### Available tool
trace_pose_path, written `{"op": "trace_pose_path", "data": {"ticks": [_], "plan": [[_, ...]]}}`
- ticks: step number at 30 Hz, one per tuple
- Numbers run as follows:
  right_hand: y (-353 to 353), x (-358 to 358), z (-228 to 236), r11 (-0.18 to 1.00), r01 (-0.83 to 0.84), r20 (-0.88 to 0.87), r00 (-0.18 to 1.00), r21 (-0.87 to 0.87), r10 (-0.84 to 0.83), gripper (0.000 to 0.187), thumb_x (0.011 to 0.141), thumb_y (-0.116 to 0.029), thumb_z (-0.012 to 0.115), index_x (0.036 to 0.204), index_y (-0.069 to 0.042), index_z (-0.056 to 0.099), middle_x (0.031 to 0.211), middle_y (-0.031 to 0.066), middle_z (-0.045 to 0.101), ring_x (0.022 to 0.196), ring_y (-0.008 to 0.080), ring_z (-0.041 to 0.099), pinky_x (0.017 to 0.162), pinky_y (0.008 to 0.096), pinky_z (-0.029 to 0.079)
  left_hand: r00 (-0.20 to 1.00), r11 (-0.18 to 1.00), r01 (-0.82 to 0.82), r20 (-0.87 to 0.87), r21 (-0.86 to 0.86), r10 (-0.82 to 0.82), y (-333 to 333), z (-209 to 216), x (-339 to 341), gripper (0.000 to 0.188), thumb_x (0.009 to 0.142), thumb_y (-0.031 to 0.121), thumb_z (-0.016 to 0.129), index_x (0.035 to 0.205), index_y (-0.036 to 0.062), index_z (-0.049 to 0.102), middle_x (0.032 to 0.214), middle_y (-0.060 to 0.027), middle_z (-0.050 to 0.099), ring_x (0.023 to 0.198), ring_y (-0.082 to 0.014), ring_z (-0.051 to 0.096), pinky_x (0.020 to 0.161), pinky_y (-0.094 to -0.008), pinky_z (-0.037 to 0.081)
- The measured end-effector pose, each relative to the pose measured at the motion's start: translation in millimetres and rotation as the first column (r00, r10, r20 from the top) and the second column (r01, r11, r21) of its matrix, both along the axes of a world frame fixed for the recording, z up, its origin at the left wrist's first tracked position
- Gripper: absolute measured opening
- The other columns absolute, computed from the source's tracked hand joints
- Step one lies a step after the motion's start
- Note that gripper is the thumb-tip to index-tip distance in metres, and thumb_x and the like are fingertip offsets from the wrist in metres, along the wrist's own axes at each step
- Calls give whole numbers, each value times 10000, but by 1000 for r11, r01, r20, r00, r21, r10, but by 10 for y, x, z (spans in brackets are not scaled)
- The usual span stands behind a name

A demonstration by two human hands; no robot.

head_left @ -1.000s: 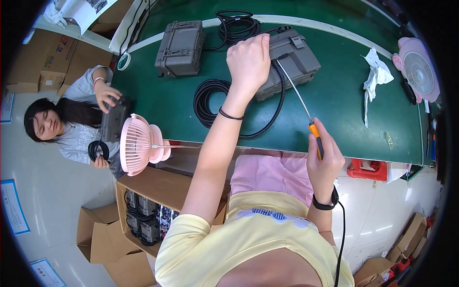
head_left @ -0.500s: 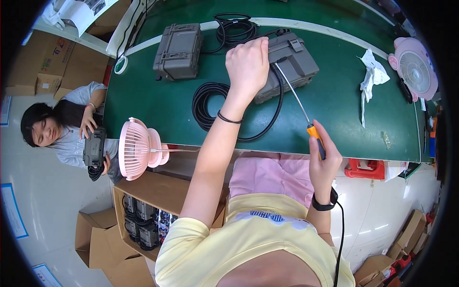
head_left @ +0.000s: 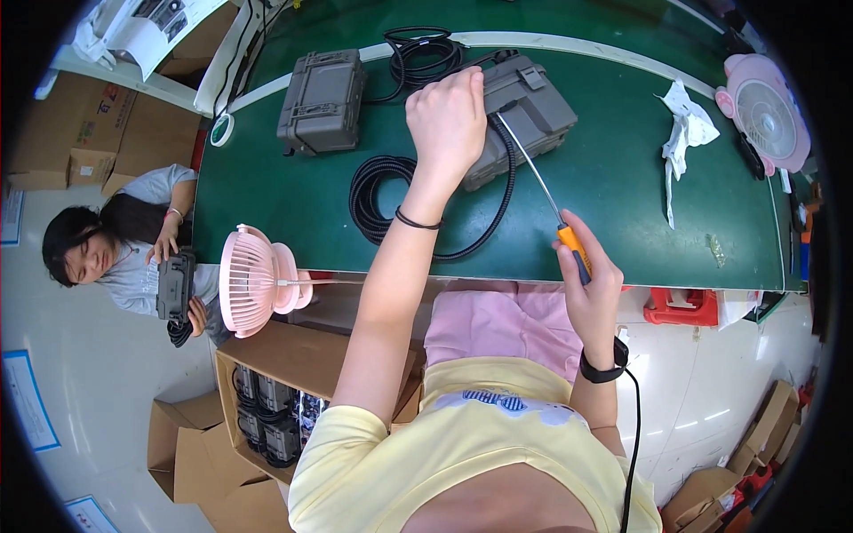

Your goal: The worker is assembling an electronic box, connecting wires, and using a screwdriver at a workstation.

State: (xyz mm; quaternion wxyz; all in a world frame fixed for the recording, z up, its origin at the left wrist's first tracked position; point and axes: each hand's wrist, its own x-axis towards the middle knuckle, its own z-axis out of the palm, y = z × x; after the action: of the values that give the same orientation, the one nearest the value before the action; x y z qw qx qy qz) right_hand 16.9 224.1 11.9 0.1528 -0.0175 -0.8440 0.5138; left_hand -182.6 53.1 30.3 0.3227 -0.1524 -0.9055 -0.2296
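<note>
The left hand (head_left: 449,115) is closed down on the near grey box (head_left: 520,115), which lies tilted toward the far edge of the green desk (head_left: 613,191), apparently to pin it so it cannot slide under pressure. The right hand (head_left: 588,284) is wrapped around the orange handle of a long screwdriver (head_left: 546,200) at the near edge; the shaft slants up to the box beside the left hand, its tip seemingly at a screw there, though the contact itself is too small to tell. A black ribbed hose (head_left: 382,195) runs from the box and lies coiled to its left, out of the tool's way. A second grey box (head_left: 322,100) sits further left. A pink fan (head_left: 253,280) is clipped at the near edge.
</note>
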Motion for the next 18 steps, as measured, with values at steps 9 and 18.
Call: {"op": "trace_pose_path", "data": {"ticks": [9, 18], "plan": [[157, -47, 166, 993, -59, 100, 993, -100, 69, 332, 963, -62, 613, 1292, -26, 633, 1030, 192, 727, 895, 250, 732, 786, 308, 542, 993, 995, -82, 83, 54, 78, -1, -2, -6, 345, 1020, 257, 462, 941, 72, 742, 870, -139, 733, 809, -324, 700, 781, -449, 519], [-89, 63, 221, 924, 32, -176, 984, 382, 39, 379, 911, -45, 652, 1288, -80, 625, 929, 135, 702, 707, 285, 688, 604, 369, 553, 987, 993, -95, 135, 64, 86, 14, 73, 38, 375, 1027, 258, 433, 975, 75, 755, 888, -160, 736, 820, -332, 707, 774, -442, 536]]}}
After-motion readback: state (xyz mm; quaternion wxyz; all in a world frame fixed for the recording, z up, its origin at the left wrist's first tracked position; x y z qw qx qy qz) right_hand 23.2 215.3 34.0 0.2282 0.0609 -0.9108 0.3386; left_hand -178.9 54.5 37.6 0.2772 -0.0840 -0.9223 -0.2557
